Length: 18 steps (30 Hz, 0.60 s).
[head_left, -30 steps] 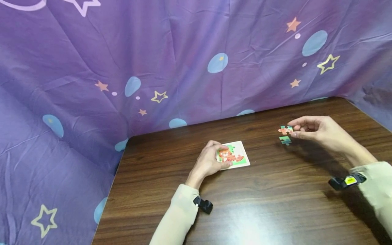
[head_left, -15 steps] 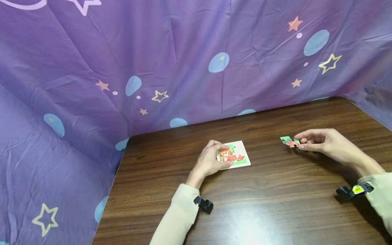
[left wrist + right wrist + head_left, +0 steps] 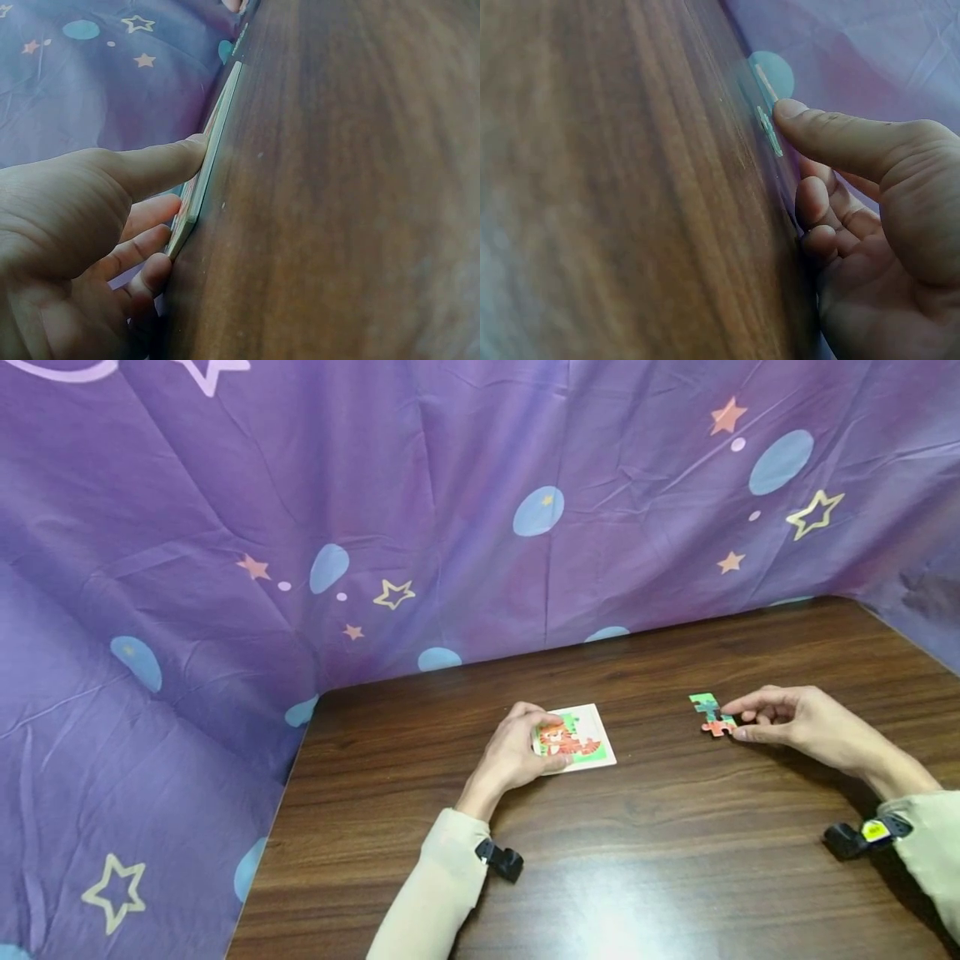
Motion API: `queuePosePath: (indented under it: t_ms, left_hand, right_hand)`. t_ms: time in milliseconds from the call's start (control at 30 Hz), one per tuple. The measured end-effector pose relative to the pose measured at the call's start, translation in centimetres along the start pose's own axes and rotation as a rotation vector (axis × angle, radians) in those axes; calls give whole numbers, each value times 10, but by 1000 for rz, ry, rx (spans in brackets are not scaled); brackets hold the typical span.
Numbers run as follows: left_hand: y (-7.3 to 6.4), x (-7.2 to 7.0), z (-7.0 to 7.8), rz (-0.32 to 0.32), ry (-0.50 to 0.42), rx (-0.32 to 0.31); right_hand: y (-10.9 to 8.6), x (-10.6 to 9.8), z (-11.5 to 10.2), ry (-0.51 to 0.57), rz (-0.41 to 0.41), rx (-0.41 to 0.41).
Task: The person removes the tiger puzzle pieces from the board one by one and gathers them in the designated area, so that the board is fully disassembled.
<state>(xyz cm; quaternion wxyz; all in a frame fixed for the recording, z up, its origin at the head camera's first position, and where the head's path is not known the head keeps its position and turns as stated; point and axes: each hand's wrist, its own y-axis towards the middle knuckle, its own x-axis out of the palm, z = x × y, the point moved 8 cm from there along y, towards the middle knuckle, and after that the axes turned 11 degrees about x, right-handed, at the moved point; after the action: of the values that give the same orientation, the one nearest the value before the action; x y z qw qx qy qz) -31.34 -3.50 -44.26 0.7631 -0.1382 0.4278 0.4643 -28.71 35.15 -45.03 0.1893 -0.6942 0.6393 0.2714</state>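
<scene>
My left hand [image 3: 508, 753] holds a square jigsaw board [image 3: 604, 745] flat on the table by its left side, fingers at the far edge and thumb at the near one. An orange tiger picture shows in its white frame, with a pale gap at the upper right. Seen from the left wrist, the thumb lies along the rim of the board [image 3: 214, 157]. On the right, my right hand [image 3: 813, 727] pinches an orange-and-green puzzle piece [image 3: 717, 727] between thumb and fingertips. Just behind that piece lies a green-and-teal puzzle piece [image 3: 703, 702] on the table.
The dark wooden table [image 3: 637, 835] runs under both hands. A purple curtain [image 3: 465, 510] with stars and blue ovals hangs along its back and left sides. Both wrists wear black straps, the left strap [image 3: 501, 860] and the right strap [image 3: 847, 841].
My right hand has brought the orange piece nearer to me, from behind the green piece to in front of it, and turned it. My left hand keeps its grip on the board.
</scene>
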Motion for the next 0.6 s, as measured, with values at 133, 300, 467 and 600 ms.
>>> queuePosePath:
  t_ms: [133, 300, 467, 600]
  left_hand:
    - [0, 0, 1, 3, -1, 0]
    - [0, -1, 1, 2, -10, -10]
    - [0, -1, 0, 6, -10, -10]
    - [0, 0, -1, 1, 0, -7]
  right_hand:
    - [-1, 0, -1, -21, 3, -9]
    - [-2, 0, -2, -43, 3, -25]
    - [-1, 1, -4, -68, -5, -51]
    - [-1, 2, -2, -73, -9, -42]
